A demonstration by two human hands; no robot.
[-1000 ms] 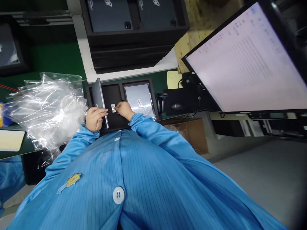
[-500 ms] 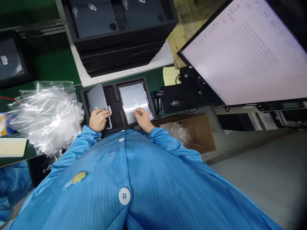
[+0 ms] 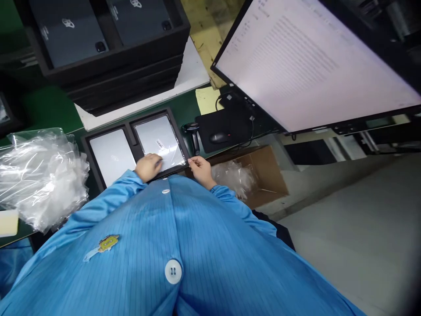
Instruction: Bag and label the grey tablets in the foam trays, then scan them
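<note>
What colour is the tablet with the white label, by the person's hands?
The tablet is pale silvery grey, as the head view shows.

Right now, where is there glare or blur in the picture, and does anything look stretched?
Head view: bright glints on the clear bags and the wrapped tablet; head view: the screen glows pale, its text too soft to read; head view: the shirt seems to balloon toward the bottom, likely lens stretch.
</note>
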